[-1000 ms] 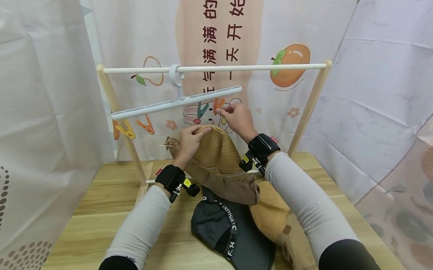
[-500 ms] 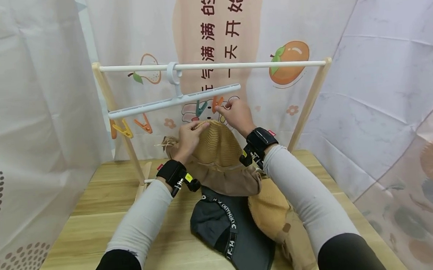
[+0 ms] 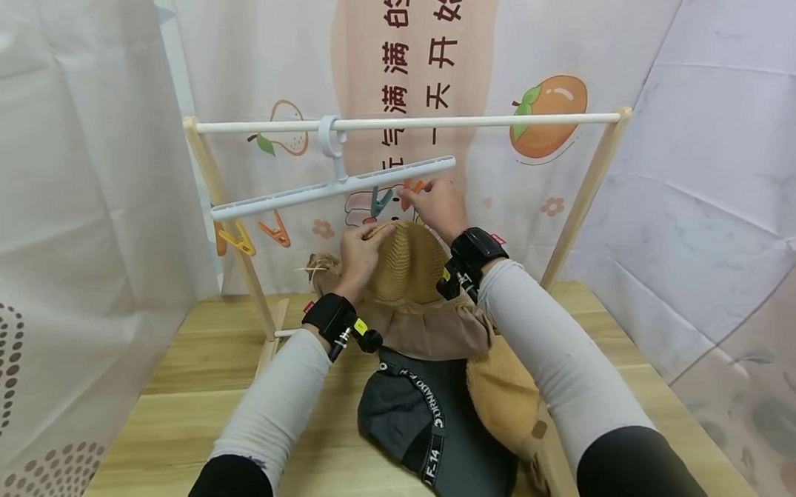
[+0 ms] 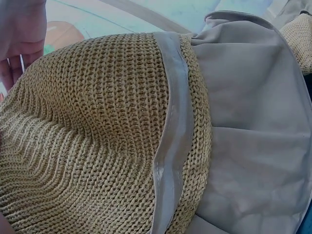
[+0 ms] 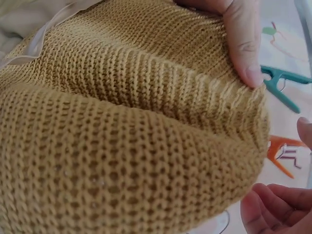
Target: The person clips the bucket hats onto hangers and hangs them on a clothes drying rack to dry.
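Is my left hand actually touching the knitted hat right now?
Touching. The right wrist view shows it: the left hand lays its thumb tip against the knitted hat near the crown's edge, with no gap between them.

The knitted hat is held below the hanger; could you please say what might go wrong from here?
The knitted hat may slip, since the left hand pinches only its top edge. Its folded knit might not seat well in the orange clip at the right hand. The hanger hangs askew, so it could swing or slide along the white rod under load.
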Available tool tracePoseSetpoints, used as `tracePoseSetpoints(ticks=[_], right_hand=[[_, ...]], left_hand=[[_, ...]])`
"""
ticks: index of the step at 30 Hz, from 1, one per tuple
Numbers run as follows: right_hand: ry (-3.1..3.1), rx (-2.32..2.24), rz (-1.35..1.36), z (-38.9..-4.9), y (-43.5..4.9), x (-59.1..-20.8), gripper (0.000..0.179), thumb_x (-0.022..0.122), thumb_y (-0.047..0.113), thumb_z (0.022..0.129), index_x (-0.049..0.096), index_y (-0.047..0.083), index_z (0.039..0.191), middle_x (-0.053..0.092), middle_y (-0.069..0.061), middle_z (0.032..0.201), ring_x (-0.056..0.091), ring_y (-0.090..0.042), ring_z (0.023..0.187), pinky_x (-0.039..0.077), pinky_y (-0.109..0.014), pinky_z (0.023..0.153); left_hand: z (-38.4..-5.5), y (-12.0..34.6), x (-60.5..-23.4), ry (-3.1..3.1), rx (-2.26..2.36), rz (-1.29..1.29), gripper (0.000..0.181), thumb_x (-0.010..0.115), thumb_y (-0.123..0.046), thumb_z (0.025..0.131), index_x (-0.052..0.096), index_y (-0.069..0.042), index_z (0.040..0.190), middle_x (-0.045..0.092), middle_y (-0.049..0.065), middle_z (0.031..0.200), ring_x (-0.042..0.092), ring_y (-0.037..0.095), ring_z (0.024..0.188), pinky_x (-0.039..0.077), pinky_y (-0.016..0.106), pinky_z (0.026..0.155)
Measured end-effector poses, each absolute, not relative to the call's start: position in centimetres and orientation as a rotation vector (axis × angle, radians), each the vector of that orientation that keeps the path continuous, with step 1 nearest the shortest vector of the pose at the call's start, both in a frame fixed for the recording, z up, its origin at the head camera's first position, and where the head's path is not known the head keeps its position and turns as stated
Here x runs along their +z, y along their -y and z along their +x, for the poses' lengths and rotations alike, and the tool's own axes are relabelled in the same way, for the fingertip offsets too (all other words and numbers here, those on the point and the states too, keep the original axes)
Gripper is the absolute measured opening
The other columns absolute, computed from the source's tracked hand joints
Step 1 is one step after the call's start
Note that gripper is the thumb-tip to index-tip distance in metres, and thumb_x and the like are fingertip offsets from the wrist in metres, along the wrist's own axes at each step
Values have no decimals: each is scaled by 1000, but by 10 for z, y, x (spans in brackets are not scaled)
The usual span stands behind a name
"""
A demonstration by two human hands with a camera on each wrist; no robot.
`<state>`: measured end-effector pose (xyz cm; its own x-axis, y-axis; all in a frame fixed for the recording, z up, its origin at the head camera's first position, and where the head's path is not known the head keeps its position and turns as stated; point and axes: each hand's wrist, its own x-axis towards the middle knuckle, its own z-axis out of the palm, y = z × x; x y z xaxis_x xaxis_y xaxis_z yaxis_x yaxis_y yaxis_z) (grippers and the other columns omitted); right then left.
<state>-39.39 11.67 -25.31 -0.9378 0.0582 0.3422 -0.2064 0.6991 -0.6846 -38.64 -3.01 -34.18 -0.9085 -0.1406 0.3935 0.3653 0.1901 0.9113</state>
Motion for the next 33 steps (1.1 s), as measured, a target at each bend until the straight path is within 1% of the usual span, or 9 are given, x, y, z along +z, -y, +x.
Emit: tracePoseSetpoints(ticks=[3, 6, 12, 17, 20, 23, 28, 31, 33], right_hand=[[2544, 1125, 89, -398, -114, -256, 48, 67, 49, 89, 58, 6, 70, 39, 2, 59, 36, -14, 53, 26, -25, 50], [2511, 1162, 91, -400, -112, -260, 47, 68, 48, 89, 57, 8, 66, 36, 5, 54, 34, -12, 50, 25, -25, 48], [2413, 1214, 96, -404, -108, -265, 43, 66, 41, 92, 70, 5, 69, 45, 6, 48, 36, -10, 45, 25, -24, 46], [2402, 1246, 123, -402, -103, -262, 44, 63, 38, 95, 71, 3, 70, 48, 6, 50, 35, -9, 45, 23, -23, 46], [2427, 1257, 161, -400, -105, -258, 45, 62, 37, 96, 71, 1, 70, 48, 6, 49, 34, -9, 44, 23, -23, 45], [2457, 1265, 180, -397, -108, -254, 42, 63, 36, 95, 70, 2, 71, 52, 3, 52, 34, -9, 45, 23, -23, 45], [2449, 1288, 264, -394, -111, -253, 39, 64, 32, 95, 69, 2, 71, 67, -12, 67, 36, -8, 48, 26, -22, 48], [2412, 1275, 352, -391, -112, -256, 39, 64, 27, 95, 70, -2, 70, 66, -15, 67, 36, -9, 48, 25, -22, 48], [2406, 1247, 391, -390, -112, -257, 38, 65, 24, 95, 71, -5, 72, 63, -13, 66, 35, -9, 49, 25, -22, 48]], left_hand=[[-388, 33, -343, 2099, -1770, -204, 34, 71, -35, 87, 75, -8, 107, 71, 11, 111, 64, 20, 94, 48, 22, 73], [-387, 35, -345, 2132, -1752, -223, 35, 70, -34, 89, 73, -6, 109, 69, 13, 117, 63, 22, 100, 47, 24, 75], [-389, 34, -344, 2185, -1687, -324, 32, 65, -31, 93, 71, -4, 110, 70, 13, 106, 60, 19, 88, 43, 24, 71], [-389, 38, -338, 2223, -1640, -395, 31, 64, -29, 94, 71, -6, 114, 69, 12, 112, 64, 23, 99, 51, 31, 83], [-390, 39, -335, 2214, -1667, -408, 30, 66, -28, 92, 71, -6, 113, 69, 13, 111, 65, 25, 101, 52, 34, 87], [-392, 38, -333, 2197, -1693, -360, 31, 69, -29, 91, 72, -5, 110, 70, 13, 109, 64, 25, 102, 51, 33, 88], [-395, 34, -333, 2163, -1734, -231, 31, 69, -29, 90, 73, -3, 106, 72, 14, 109, 64, 23, 101, 47, 26, 82], [-396, 31, -334, 2168, -1735, -172, 31, 69, -28, 90, 74, -3, 107, 73, 12, 106, 62, 17, 93, 43, 22, 74], [-395, 29, -335, 2195, -1708, -145, 32, 67, -29, 91, 73, -2, 105, 72, 11, 93, 57, 14, 80, 39, 21, 67]])
